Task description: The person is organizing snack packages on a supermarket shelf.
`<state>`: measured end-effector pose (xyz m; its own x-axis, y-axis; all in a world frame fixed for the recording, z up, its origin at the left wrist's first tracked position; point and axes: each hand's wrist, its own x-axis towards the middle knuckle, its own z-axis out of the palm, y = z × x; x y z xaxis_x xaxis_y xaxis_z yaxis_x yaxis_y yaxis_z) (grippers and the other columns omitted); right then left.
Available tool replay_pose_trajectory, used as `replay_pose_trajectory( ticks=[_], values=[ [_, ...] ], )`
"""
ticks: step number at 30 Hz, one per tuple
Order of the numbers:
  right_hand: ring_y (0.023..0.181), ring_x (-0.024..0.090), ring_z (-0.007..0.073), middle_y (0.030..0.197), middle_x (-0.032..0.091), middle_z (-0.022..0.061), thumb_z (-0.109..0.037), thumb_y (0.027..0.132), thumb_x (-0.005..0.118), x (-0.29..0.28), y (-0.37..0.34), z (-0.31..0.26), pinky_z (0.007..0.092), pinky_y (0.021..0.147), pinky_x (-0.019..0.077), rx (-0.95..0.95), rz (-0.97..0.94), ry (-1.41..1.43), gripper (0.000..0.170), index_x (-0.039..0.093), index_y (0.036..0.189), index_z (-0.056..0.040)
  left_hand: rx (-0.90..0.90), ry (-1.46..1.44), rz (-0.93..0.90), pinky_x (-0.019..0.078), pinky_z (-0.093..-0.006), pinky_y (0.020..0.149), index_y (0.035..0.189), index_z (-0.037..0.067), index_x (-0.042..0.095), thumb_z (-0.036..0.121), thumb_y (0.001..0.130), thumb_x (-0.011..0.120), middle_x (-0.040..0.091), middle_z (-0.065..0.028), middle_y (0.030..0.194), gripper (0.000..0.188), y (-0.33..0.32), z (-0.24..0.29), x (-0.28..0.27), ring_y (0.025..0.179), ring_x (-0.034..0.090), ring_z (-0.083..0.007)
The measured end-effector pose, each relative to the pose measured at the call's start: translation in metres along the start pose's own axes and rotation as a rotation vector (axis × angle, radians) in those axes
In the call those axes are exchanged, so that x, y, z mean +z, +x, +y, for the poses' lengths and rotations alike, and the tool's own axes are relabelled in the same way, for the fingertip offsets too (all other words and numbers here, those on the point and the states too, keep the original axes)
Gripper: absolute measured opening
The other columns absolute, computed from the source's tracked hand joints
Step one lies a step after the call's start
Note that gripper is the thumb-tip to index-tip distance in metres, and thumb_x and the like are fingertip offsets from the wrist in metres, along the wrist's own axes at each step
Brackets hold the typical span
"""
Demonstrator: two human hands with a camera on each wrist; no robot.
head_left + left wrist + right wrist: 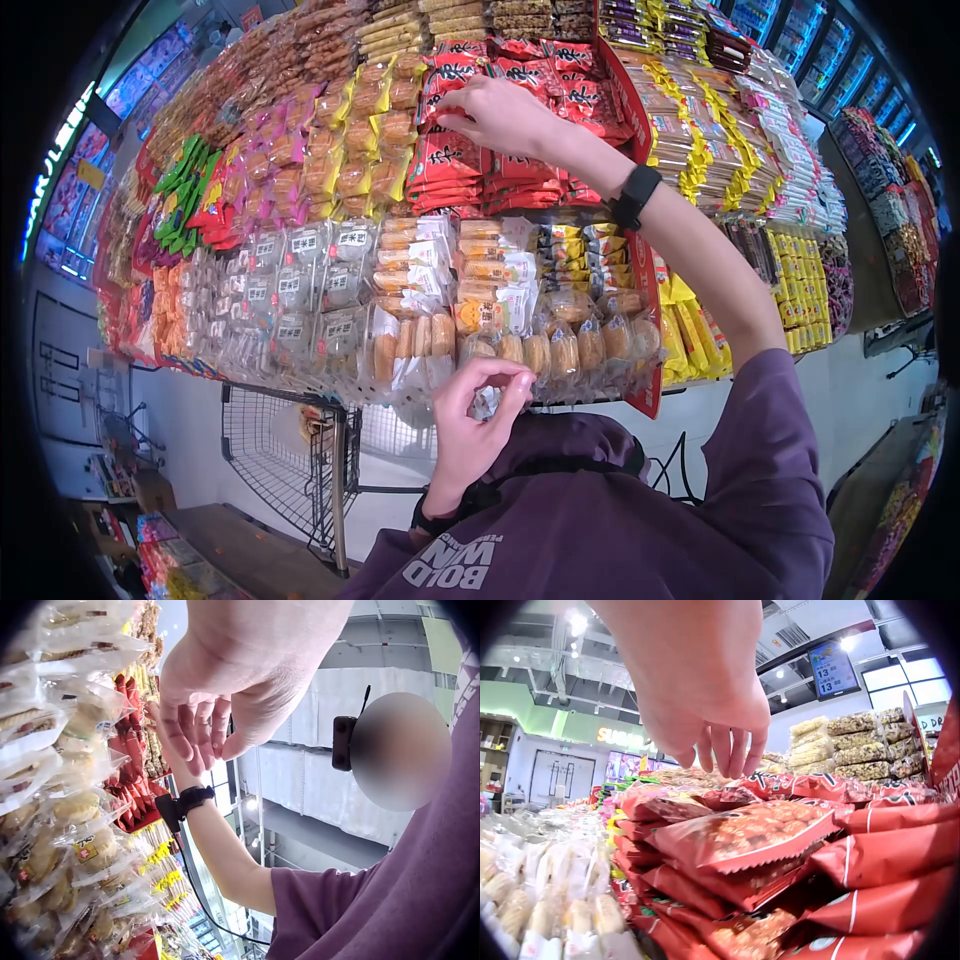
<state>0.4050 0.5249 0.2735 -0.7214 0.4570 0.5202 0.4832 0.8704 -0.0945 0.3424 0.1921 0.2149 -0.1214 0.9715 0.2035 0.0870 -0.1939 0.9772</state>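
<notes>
My right hand (502, 118) reaches over stacked red snack packets (447, 157) at the back middle of the display. In the right wrist view its fingers (721, 750) hang down, loosely bent, with the tips right at the packet tops. A red packet with a clear window (769, 834) lies on the pile nearer the camera. My left hand (476, 415) hovers in front of my body, close to the bagged round pastries (565, 352) at the display's front edge. Its fingers (202, 724) curl loosely toward the thumb with nothing between them.
A red divider (628, 100) runs along the right of the red packets. White-wrapped pastries (410, 262) and yellow-edged bread packs (358, 150) lie to the left and front. Below the display edge stands a wire shopping cart (275, 440). Yellow packets (695, 335) fill the front right.
</notes>
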Motion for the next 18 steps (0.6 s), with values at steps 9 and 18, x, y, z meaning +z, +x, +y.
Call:
replay_pose_trajectory(
  ticks=[9,18],
  values=[
    [0.087,0.067,0.0371,0.084,0.067,0.0186,-0.007,0.077,0.067,0.022,0.024,0.023,0.0483,0.075,0.0544,-0.046,0.032,-0.146,0.015,0.068,0.092,-0.0027,0.017,0.012,0.041,0.0528,-0.0255,0.07,0.096,-0.004,0.062,-0.002,0.092,0.062,0.069,-0.0109,0.089,0.005,0.0,-0.004,-0.002,0.074,0.067,-0.013],
    [0.084,0.068,0.0363,0.1,0.07,0.0181,-0.04,0.085,0.069,-0.047,-0.019,0.024,0.0433,0.079,0.0549,-0.108,-0.126,-0.129,0.05,0.064,0.118,-0.0033,-0.003,-0.019,0.089,0.052,-0.0247,0.07,0.096,-0.004,0.064,-0.002,0.09,0.065,0.07,-0.0095,0.087,0.006,-0.003,-0.005,-0.007,0.074,0.067,-0.0125]
  ],
)
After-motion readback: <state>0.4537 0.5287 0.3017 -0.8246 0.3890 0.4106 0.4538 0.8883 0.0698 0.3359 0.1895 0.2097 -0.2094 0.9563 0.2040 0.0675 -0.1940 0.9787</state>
